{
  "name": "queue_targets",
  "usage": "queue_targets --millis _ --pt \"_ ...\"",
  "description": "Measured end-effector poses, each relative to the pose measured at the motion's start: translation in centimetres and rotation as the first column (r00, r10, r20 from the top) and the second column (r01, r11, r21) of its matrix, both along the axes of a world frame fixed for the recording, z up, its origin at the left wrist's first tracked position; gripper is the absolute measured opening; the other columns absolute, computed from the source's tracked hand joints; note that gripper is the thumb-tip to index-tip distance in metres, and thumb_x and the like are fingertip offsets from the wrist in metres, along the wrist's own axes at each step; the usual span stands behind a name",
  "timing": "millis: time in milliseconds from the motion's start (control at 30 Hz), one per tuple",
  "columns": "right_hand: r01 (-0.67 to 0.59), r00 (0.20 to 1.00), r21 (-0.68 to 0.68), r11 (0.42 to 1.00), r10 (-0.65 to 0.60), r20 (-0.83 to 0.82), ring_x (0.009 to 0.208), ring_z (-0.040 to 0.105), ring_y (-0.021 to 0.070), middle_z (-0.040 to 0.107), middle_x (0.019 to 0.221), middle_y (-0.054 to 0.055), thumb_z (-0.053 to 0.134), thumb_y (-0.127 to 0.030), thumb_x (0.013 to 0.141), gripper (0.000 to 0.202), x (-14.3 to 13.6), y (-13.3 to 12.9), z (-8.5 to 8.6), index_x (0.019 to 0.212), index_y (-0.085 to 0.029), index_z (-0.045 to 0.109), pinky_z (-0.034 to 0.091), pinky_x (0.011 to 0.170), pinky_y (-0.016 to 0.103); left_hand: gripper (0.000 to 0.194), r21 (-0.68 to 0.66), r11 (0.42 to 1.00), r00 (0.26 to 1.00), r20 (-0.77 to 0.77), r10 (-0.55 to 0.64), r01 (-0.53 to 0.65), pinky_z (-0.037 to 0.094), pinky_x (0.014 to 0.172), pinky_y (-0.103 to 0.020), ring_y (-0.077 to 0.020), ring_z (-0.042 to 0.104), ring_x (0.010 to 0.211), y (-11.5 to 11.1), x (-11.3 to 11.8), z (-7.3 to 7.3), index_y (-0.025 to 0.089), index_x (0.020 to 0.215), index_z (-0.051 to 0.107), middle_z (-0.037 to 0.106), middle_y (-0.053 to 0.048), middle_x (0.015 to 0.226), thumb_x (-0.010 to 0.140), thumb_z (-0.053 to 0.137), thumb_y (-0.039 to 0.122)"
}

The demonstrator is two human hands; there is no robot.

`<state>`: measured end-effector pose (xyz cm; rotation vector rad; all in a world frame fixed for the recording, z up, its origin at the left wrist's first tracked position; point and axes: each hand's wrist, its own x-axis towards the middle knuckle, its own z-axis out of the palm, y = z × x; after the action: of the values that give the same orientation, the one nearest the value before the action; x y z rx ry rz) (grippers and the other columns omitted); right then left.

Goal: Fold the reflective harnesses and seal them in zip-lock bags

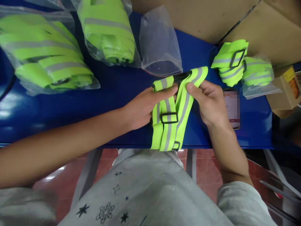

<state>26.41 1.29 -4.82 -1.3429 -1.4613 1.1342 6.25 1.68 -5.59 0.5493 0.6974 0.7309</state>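
Observation:
Both hands hold one neon-yellow reflective strap (168,135) with a grey stripe and black slide buckles, partly folded into loops. My left hand (150,105) is closed on its folded left side, thumb across the front. Pinched between thumb and fingers of my right hand (209,99) is the upper right loop. The strap's lower loops hang down to the table's front edge. A black piece, partly hidden, shows at the top between the hands. Just beyond lies a clear plastic bag (160,40), its opening toward me.
Bagged reflective straps (47,53) lie at the left, with another full bag (108,31) beside them. At the right are a rolled strap (230,62), a smaller bagged one (257,73) and a phone (231,108). Cardboard boxes (211,18) stand behind on the blue table (117,84).

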Motion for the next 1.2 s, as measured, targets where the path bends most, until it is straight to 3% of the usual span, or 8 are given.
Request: queue_targets --millis 133,233,333,500,733,833,967,1200 --pt "0.056 0.995 0.07 0.996 -0.061 0.078 0.072 0.072 0.0179 0.069 0.072 -0.003 0.068 -0.057 0.1 0.033 -1.3 -0.7 -0.8 0.114 -0.029 0.078 0.065 0.071 0.034 0.028 -0.073 0.997 1.0 0.025 -0.01 0.012 0.06 0.093 -0.032 -0.0253 0.076 0.112 -0.2 0.0 0.0 0.02 0.109 0.08 0.08 -0.006 0.12 0.086 0.086 0.036" --pt "0.048 0.99 0.113 0.992 -0.063 0.127 0.065 0.068 0.0152 0.07 0.076 -0.004 0.065 -0.057 0.101 0.04 -1.6 -0.7 -1.5 0.132 -0.032 0.07 0.063 0.066 0.031 0.031 -0.071 0.997 0.999 -0.031 -0.014 0.011 0.06 0.096 -0.034 -0.0252 0.075 0.109 -0.2 -0.1 0.0 0.019 0.11 0.08 0.081 -0.006 0.118 0.081 0.088 0.027" --pt "-0.043 0.99 0.138 0.989 0.024 0.138 0.081 0.075 0.017 0.076 0.097 -0.003 0.071 -0.061 0.096 0.055 -0.6 0.0 -1.4 0.143 -0.034 0.062 0.066 0.074 0.033 0.035 -0.01 1.0 0.995 -0.097 0.02 -0.021 0.059 0.1 -0.036 -0.0256 0.074 0.114 -0.2 -0.3 0.1 0.022 0.109 0.081 0.081 -0.004 0.116 0.076 0.091 0.023" --pt "-0.2 0.972 0.124 0.972 0.181 0.151 0.131 0.069 0.026 0.074 0.136 0.002 0.087 -0.065 0.078 0.063 1.2 0.9 1.3 0.131 -0.034 0.071 0.062 0.106 0.04 0.043 0.134 0.988 0.989 -0.136 -0.056 0.074 0.051 0.114 -0.042 -0.0265 0.07 0.126 -0.2 -0.5 0.3 0.023 0.119 0.08 0.079 -0.005 0.127 0.077 0.089 0.023" --pt "-0.241 0.948 -0.296 0.924 0.158 -0.276 0.096 0.081 0.0244 0.083 0.106 0.002 0.052 -0.088 0.09 0.07 0.8 0.5 2.8 0.126 -0.033 0.078 0.069 0.083 0.039 0.043 0.116 0.985 0.982 -0.151 -0.11 0.128 0.056 0.106 -0.045 -0.0257 0.074 0.108 -0.5 -0.4 0.4 0.019 0.109 0.078 0.08 -0.005 0.108 0.07 0.095 0.026" --pt "-0.289 0.954 -0.355 0.889 0.237 -0.185 0.083 0.08 0.0203 0.084 0.102 0.0 0.079 -0.065 0.085 0.048 1.2 0.9 2.6 0.119 -0.031 0.081 0.067 0.071 0.032 0.044 0.123 0.981 0.978 -0.163 -0.128 0.148 0.055 0.108 -0.044 -0.0247 0.074 0.11 -0.7 -0.4 0.2 0.02 0.11 0.078 0.081 -0.004 0.108 0.07 0.096 0.025" --pt "-0.256 0.963 -0.24 0.936 0.226 -0.144 0.082 0.078 0.0171 0.083 0.106 -0.002 0.091 -0.042 0.076 0.042 1.5 0.8 2.5 0.116 -0.031 0.081 0.066 0.072 0.03 0.039 0.012 0.987 0.987 -0.021 -0.162 0.162 0.057 0.106 -0.042 -0.0273 0.075 0.115 -0.6 -0.2 0.2 0.02 0.11 0.079 0.081 -0.006 0.115 0.075 0.093 0.029" --pt "-0.054 0.998 -0.043 0.998 0.053 -0.013 0.069 0.071 0.0176 0.077 0.092 -0.002 0.086 -0.053 0.081 0.044 1.3 0.1 2.1 0.12 -0.034 0.077 0.062 0.061 0.031 0.035 -0.073 0.885 0.845 0.342 -0.411 0.46 0.059 0.106 -0.04 -0.0297 0.073 0.125 -0.9 -0.1 0.1 0.021 0.124 0.078 0.08 -0.011 0.126 0.097 0.071 0.043"
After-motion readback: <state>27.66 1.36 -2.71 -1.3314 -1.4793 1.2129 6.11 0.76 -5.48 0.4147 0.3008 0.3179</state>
